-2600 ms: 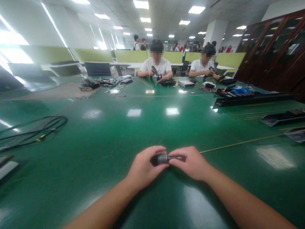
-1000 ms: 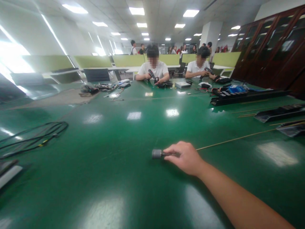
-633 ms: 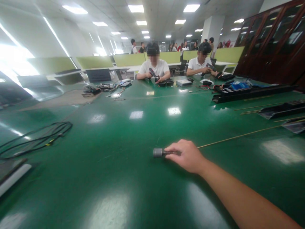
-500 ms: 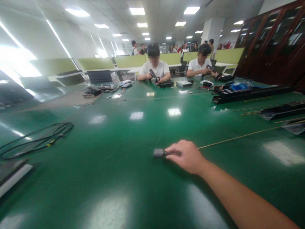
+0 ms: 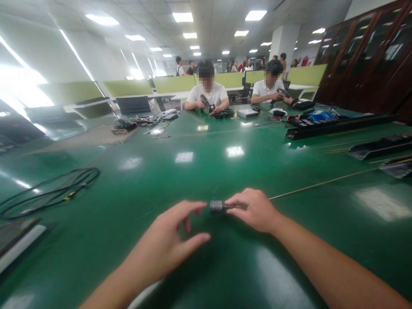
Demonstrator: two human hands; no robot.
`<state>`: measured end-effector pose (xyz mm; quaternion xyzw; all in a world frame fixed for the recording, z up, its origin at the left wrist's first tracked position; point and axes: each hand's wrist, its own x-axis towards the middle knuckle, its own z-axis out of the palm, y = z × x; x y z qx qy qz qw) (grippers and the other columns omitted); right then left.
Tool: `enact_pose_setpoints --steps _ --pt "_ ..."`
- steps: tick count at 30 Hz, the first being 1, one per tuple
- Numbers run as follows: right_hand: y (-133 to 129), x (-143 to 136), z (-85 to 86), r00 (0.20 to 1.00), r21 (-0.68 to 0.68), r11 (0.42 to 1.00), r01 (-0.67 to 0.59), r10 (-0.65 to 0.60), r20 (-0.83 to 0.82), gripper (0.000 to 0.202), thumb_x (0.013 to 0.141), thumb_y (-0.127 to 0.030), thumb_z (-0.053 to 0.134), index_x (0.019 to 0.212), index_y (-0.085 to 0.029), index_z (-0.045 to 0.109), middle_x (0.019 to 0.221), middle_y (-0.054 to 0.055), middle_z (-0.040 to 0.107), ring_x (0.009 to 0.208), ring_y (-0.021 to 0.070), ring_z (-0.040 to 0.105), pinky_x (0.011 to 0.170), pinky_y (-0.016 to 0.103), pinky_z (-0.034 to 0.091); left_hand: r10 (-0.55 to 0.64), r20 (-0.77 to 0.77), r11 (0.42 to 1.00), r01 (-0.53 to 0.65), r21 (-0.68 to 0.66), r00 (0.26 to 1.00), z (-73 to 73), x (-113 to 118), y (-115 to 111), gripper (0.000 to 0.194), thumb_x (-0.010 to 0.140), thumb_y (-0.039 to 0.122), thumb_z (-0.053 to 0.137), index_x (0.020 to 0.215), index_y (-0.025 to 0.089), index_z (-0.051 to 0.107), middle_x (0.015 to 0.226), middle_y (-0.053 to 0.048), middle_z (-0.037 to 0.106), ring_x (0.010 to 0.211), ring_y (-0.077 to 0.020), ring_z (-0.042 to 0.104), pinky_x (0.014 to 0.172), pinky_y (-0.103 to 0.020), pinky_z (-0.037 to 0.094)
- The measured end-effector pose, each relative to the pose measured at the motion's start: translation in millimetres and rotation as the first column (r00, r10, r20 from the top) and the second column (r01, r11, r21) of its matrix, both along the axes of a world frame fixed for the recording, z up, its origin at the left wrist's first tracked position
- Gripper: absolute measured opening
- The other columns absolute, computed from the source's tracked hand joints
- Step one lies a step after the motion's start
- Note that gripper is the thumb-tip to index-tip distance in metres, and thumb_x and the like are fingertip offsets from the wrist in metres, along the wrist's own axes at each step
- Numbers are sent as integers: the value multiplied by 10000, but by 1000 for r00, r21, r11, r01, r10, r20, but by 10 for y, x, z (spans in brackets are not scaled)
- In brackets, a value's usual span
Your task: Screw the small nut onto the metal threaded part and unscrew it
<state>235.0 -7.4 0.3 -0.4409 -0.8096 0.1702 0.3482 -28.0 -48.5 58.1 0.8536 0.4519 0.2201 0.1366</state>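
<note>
Cable (image 5: 76,192) on table (image 5: 154,171), left of tool (image 5: 216,206)

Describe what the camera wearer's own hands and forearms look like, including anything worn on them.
The left hand and right hand are bare: no gloves, and no rings or watch show. The left forearm and right forearm are uncovered as far as the picture's edge, with no sleeve in view. No cables or distinct markings can be made out on them.

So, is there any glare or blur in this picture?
Head view: pale reflections gleam on the green table; head view, left: strong glare washes out the windows; head view, centre: fine detail on the grey cylinder looks soft.
</note>
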Motion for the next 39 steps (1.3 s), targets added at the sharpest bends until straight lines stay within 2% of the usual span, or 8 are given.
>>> enact_pose_setpoints --steps 2,5,7,9,16,20,27,39 --pt "3 0 0 1000 1 1000 1 -1 4 151 846 -296 729 991 -268 763 960 3 779 822 189 664 782 303 457 -26 34 999 27 -38 999 -73 221 360 617 756 395 781 1318 290 549 1066 -36 660 771 -165 619 725 -287 547" --pt "6 -10 0 1000 -5 1000 14 -14 16 147 852 -275 717 991 -270 766 951 1 781 818 189 667 774 300 454 -83 166 989 101 -104 983 -252 419 585 423 791 340 752 1189 245 648 1060 -52 692 892 -194 651 835 -307 539" --pt "6 -20 -3 1000 -13 1000 3 -3 28 147 851 -272 717 990 -279 766 953 -9 781 821 190 665 776 301 449 -89 223 983 122 -138 971 -350 446 579 313 809 331 733 1103 234 687 1042 -46 711 937 -200 661 869 -310 529" --pt "5 -28 -7 999 -19 1000 -17 17 31 144 851 -275 718 986 -284 766 958 -20 781 825 189 663 781 302 446 -85 252 982 125 -143 964 -401 427 534 288 809 340 731 1074 235 697 1024 -37 720 937 -200 667 860 -309 527" --pt "4 -18 -11 999 -38 999 -13 15 50 130 851 -281 719 970 -287 770 935 -12 782 806 188 663 765 303 449 -84 300 990 115 -87 950 -459 381 519 292 801 319 732 1073 221 697 1017 -52 728 924 -203 680 841 -312 542" --pt "15 -16 -20 1000 -82 997 6 -5 15 146 839 -272 720 974 -287 772 931 -8 783 806 188 682 760 296 463 -108 315 993 116 -7 943 -508 390 528 257 812 309 733 1051 221 698 1008 -45 730 916 -191 682 837 -294 544" --pt "16 -39 15 991 -167 984 -68 48 -121 141 832 -205 693 952 -234 761 874 -5 769 758 158 689 691 248 478 -126 301 992 123 29 945 -525 394 528 225 834 298 721 1047 231 689 1005 -25 728 912 -172 680 832 -269 536" --pt "-11 -54 30 987 -162 985 -67 41 -158 138 804 -183 716 932 -211 759 883 13 762 786 167 687 730 259 494 -120 311 993 112 45 943 -539 400 521 244 820 309 740 1045 228 692 1004 -22 730 907 -169 685 836 -261 539"
